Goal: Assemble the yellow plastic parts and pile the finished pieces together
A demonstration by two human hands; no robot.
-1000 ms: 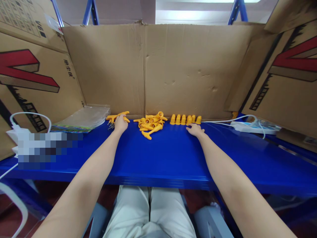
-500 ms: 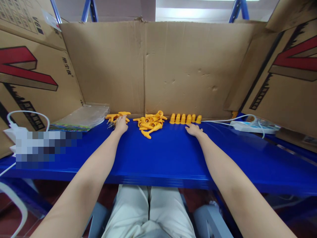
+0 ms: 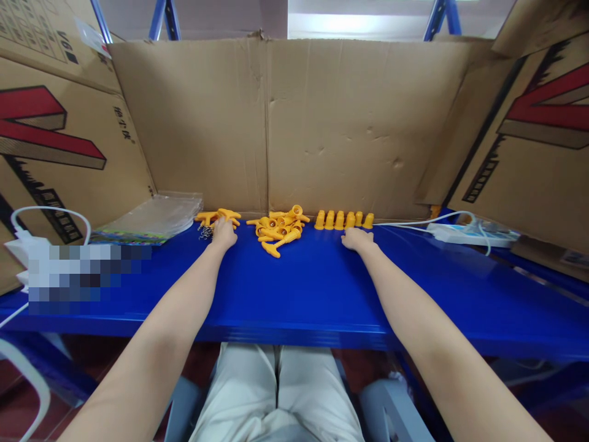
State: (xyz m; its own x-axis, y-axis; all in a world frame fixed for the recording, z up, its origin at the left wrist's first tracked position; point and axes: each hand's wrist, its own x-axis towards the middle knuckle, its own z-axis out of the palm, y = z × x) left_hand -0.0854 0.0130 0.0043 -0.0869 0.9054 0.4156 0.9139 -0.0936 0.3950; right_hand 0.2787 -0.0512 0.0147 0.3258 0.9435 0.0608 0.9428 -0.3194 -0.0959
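Observation:
Both my arms reach far across the blue shelf [image 3: 322, 288]. My left hand [image 3: 224, 232] rests at a small group of orange T-shaped plastic parts [image 3: 216, 216] with metal chains [image 3: 204, 231] beside them; its fingers curl onto the parts, and what they hold is hidden. My right hand [image 3: 355, 238] lies on the shelf just in front of a row of upright orange caps [image 3: 343, 220], its fingers bent toward one. Between the hands lies a heap of orange plastic pieces [image 3: 280, 228].
Cardboard walls [image 3: 322, 123] close in the back and both sides. A stack of clear plastic bags [image 3: 154, 216] lies at the left. A white power strip [image 3: 464, 235] with cables sits at the right, a white charger cable [image 3: 50, 212] at the far left.
Both hands have barely shifted; my right hand crept a little closer to the row of caps, and my left hand settled against the T-shaped parts.

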